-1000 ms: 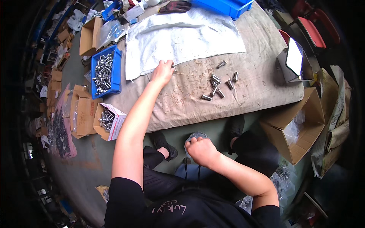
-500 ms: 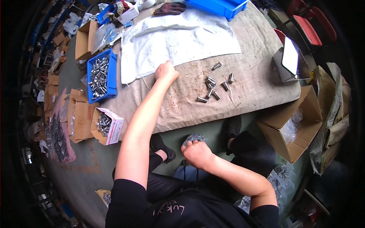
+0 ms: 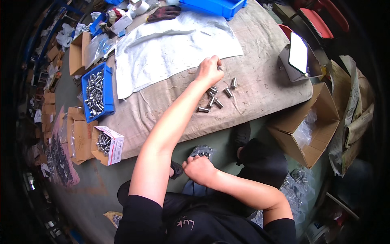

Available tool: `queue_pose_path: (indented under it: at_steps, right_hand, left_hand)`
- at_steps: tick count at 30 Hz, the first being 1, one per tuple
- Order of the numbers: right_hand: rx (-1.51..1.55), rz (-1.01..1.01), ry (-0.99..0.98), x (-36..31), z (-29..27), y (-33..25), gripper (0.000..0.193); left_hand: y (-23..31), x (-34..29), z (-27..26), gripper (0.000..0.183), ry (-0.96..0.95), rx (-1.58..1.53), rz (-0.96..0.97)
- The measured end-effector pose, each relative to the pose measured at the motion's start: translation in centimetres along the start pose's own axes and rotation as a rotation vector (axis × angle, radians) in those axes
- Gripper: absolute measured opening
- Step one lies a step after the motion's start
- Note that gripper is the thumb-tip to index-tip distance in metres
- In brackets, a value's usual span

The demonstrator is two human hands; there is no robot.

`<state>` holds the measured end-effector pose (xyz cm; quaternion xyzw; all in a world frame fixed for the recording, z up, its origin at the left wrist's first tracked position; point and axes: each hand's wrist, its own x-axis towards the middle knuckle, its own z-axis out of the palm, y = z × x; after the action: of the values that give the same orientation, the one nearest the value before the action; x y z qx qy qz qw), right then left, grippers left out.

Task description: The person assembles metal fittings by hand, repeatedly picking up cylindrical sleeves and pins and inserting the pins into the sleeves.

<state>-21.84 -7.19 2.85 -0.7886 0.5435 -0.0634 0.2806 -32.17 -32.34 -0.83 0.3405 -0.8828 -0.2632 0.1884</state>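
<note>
At the far side of a loose group of short, thick silver bolts [image 3: 228, 93] on the cloth-covered table, my left hand [image 3: 209, 71] has its fingers closed on one bolt [image 3: 219, 68], which is mostly hidden. Several other bolts lie just nearer to me. Low in front of my body, beyond the table's near edge, my right hand [image 3: 199, 168] is curled with its fingers pressed together. What it holds, if anything, is hidden from here. Just beyond its knuckles is a clear plastic bag [image 3: 202, 151] with dark metal pieces inside; I cannot tell whether the hand touches it.
A white sheet [image 3: 170, 49] covers the table's far middle. On the left stand a blue bin [image 3: 110, 91] and a small carton [image 3: 115, 151], both holding metal bolts. An open cardboard box [image 3: 321, 122] and a tablet-like screen [image 3: 298, 53] are at right. A dark glove [image 3: 163, 14] lies far back.
My left hand has moved right along the table to the farthest bolt and closed on it. My right hand has shifted slightly nearer my body. The whole view has turned a little.
</note>
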Motion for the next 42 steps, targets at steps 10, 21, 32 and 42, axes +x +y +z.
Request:
queue_pose_path:
  at_steps: [10,21,32,42]
  right_hand:
    - [0.027,0.034,-0.004,-0.2,0.5,-0.2,0.018]
    - [0.044,0.075,-0.015,-0.1,0.8,-0.2,0.017]
    - [0.018,0.038,-0.112,-0.1,1.0,-0.9,0.018]
    - [0.025,0.060,-0.135,0.4,1.3,-1.0,0.020]
  left_hand:
    - [2.1,-0.2,2.0,0.022,-0.104,0.018,-0.034]
    - [5.4,-2.5,5.5,0.023,-0.134,0.230,-0.063]
    - [3.4,-3.2,-1.4,0.028,-0.545,0.110,0.295]
    - [3.2,-5.6,0.3,0.034,-0.408,0.256,0.482]
